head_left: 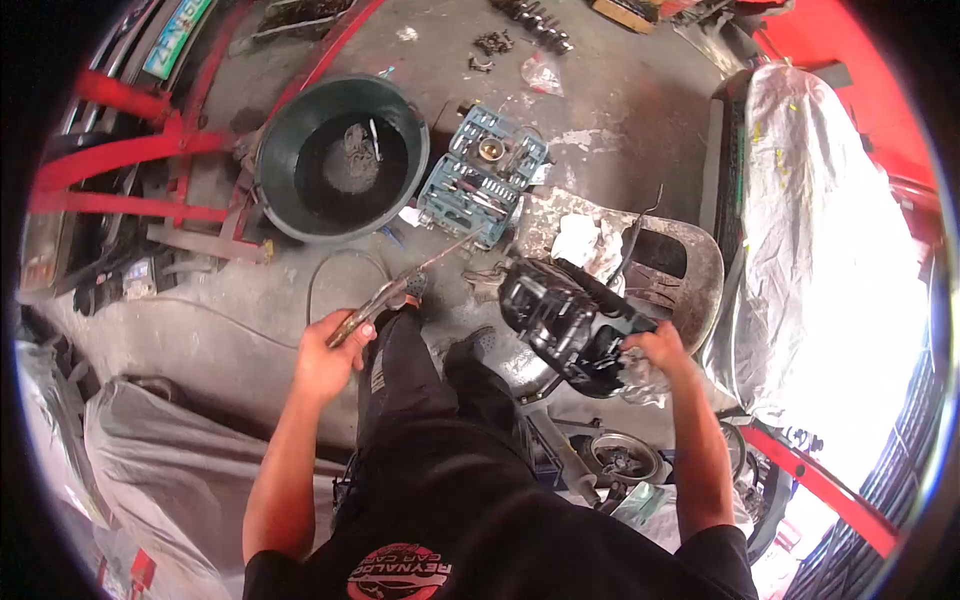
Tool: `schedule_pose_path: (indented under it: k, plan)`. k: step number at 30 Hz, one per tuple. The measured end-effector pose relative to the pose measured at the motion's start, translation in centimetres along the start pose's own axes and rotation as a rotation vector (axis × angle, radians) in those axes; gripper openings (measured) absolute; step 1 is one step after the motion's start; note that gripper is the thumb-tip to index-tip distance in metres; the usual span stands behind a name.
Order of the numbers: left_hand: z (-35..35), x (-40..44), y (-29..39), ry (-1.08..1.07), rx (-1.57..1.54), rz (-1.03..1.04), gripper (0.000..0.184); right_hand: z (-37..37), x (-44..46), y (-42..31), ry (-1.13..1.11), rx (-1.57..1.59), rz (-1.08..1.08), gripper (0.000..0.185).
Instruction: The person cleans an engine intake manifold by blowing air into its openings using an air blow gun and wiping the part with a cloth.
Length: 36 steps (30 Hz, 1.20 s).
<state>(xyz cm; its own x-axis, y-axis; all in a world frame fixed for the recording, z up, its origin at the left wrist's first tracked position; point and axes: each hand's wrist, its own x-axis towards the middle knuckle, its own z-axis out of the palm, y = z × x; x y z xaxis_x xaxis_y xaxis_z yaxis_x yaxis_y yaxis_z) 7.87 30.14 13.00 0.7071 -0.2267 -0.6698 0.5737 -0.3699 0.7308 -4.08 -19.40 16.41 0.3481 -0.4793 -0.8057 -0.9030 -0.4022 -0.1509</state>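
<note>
My left hand (335,358) is closed round the handle end of a long thin metal tool (382,296), whose narrow tip points up and right toward the blue tool case (484,178). On the right, my right hand (658,350) grips the end of a black engine-like part (565,320), with a crumpled rag (640,378) pressed against it. The black part is tilted beside a worn chair seat (702,262), on which a white cloth (583,243) lies.
A dark green tub (264,190) with dark liquid stands at the upper left, near a red metal frame (130,155). Grey covers (800,220) drape things at the right. Small metal parts and a coil spring (540,25) lie on the floor at the top.
</note>
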Motion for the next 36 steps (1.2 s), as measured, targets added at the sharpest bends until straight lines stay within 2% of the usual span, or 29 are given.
schedule_pose_path:
  k: [1,3,7,9,17,22,30,36]
  plan:
    - [0.1,0.6,0.0,-0.008,-0.007,0.003,0.024,1.7,0.9,0.8,0.085,-0.163,-0.02,0.046]
    - [0.2,1.2,0.2,-0.016,-0.004,-0.001,0.022,4.7,-1.1,-1.1,0.228,-0.298,0.032,0.052]
    - [-0.4,2.6,0.1,-0.039,0.036,-0.035,0.02,8.8,-8.4,-4.9,0.341,-0.189,0.052,0.056]
    - [-0.9,3.8,-0.1,-0.081,0.075,-0.026,0.019,9.8,-11.0,-6.1,0.331,-0.187,0.126,0.056]
    - [-3.0,9.1,2.1,-0.13,0.141,0.001,0.022,13.5,-15.0,-6.2,0.107,0.218,0.252,0.057]
    - [-2.5,10.9,3.6,-0.18,0.217,-0.002,0.02,15.6,-16.0,-5.9,0.092,0.135,0.238,0.062]
    - [0.6,12.7,2.2,-0.306,0.435,-0.01,0.021,19.6,-17.9,-1.7,0.022,0.324,0.307,0.064]
    - [1.7,9.8,1.8,-0.312,0.488,0.059,0.022,24.0,-19.3,1.7,0.045,0.367,0.269,0.063]
